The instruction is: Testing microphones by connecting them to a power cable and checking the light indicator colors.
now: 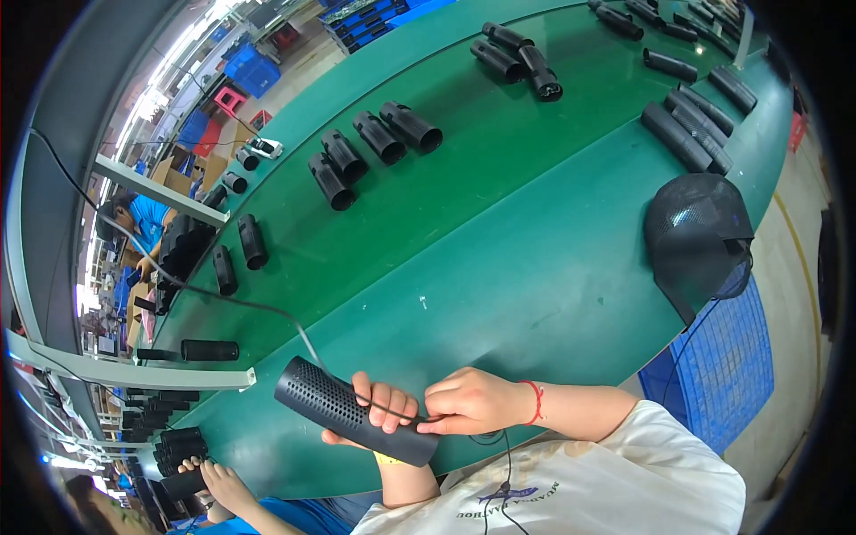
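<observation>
My left hand (385,408) is wrapped around a black cylindrical housing (312,397) with a perforated upper part, held tilted over the near edge of the green bench. A grey cable (259,306) droops from the upper left and reaches the housing beside my left fingers. Its dark continuation runs across those fingers toward my right hand (473,403). At the housing's lower end, the right thumb and fingertips are pinched on this dark cable. Whatever lies deeper inside that pinch is hidden. A red string bracelet (539,403) circles my right wrist.
Several black tubes (379,135) lie on the green bench (499,294), with more tubes (687,134) at far right. A black cap (698,234) sits near the right edge, above a blue crate (727,374). Metal frame bars (134,370) cross the left. A co-worker's hands (218,486) hold a black tube.
</observation>
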`<act>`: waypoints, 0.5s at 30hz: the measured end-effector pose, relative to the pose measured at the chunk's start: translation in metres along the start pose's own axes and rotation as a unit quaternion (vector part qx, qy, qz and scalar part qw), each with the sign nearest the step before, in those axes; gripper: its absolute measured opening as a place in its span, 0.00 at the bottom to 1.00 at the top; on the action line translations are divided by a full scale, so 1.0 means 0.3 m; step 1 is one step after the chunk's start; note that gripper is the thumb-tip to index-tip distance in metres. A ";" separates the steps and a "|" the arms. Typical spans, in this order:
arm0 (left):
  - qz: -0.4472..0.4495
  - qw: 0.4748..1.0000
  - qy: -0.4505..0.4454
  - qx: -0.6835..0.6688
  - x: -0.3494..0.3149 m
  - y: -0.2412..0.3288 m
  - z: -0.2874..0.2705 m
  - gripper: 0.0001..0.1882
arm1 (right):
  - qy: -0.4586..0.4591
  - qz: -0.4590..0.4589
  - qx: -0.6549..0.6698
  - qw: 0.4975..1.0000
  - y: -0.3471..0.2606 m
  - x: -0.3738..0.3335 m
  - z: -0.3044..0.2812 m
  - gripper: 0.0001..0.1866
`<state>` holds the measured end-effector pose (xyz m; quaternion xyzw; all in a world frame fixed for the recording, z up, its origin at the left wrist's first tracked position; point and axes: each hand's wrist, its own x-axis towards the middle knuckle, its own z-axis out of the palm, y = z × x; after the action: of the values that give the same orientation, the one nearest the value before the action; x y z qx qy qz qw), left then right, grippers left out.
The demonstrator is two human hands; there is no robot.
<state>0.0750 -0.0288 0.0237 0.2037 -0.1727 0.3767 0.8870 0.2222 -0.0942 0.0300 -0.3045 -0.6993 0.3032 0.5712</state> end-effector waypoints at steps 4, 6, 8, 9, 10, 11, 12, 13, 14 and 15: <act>-0.019 0.995 -0.084 -0.052 -0.054 0.090 0.008 0.23 | 0.339 0.059 0.272 0.899 0.008 -0.015 -0.187 0.05; 0.004 0.998 -0.063 -0.027 -0.061 0.145 0.021 0.22 | 0.391 0.012 0.402 0.828 0.018 -0.029 -0.243 0.04; 0.115 0.980 0.091 0.132 0.006 0.171 0.022 0.20 | 0.306 0.097 0.139 0.937 0.014 -0.014 -0.196 0.04; 0.161 0.949 0.132 0.237 0.029 0.191 0.033 0.21 | 0.246 0.138 0.123 0.952 -0.009 0.006 -0.169 0.05; 0.199 0.907 0.164 0.334 0.077 0.208 0.012 0.22 | 0.189 0.173 0.098 0.962 -0.016 0.025 -0.159 0.05; 0.214 0.862 0.221 0.403 0.121 0.212 -0.010 0.22 | 0.195 0.175 0.100 0.960 -0.004 0.024 -0.154 0.05; 0.218 0.803 0.268 0.486 0.176 0.227 -0.046 0.22 | 0.187 0.206 0.131 0.952 0.014 0.020 -0.149 0.05; 0.225 0.731 0.310 0.564 0.215 0.253 -0.078 0.22 | 0.175 0.233 0.163 0.943 0.023 0.019 -0.151 0.05; 0.223 0.731 0.308 0.566 0.226 0.291 -0.121 0.22 | 0.178 0.232 0.165 0.942 0.029 0.017 -0.155 0.05; 0.226 0.703 0.332 0.587 0.227 0.349 -0.159 0.22 | 0.172 0.241 0.185 0.937 0.022 0.022 -0.155 0.05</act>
<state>0.0498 0.1016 0.0385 0.4997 0.3481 0.6340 0.4767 0.2672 -0.0815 0.0365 -0.4005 -0.4274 0.4990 0.6388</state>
